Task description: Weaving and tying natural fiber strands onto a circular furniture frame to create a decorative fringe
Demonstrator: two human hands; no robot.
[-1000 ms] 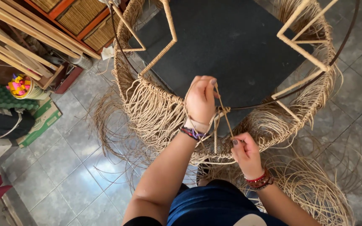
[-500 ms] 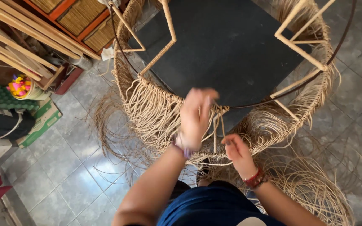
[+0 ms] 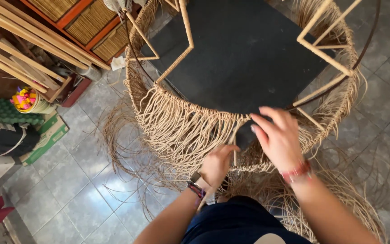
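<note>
At far left, a cup of coloured bits (image 3: 25, 100) sits clear of the work. On the floor (image 3: 82, 194) before me stands the frame (image 3: 244, 58). My left hand (image 3: 217, 165) is clamped on strands (image 3: 181, 131) beneath the rim; I'd keep that tension even. My right hand (image 3: 278, 138) hovers, fingers apart, over the weave; I'd seat each strand tight against its neighbour.

At ten o'clock long pale wooden slats (image 3: 19, 54) lean beside orange-framed woven cane panels (image 3: 91, 22). At nine o'clock a small bowl of bright coloured pieces (image 3: 25, 100) sits above a green cardboard box (image 3: 46, 140) on grey floor tiles (image 3: 82, 199).
</note>
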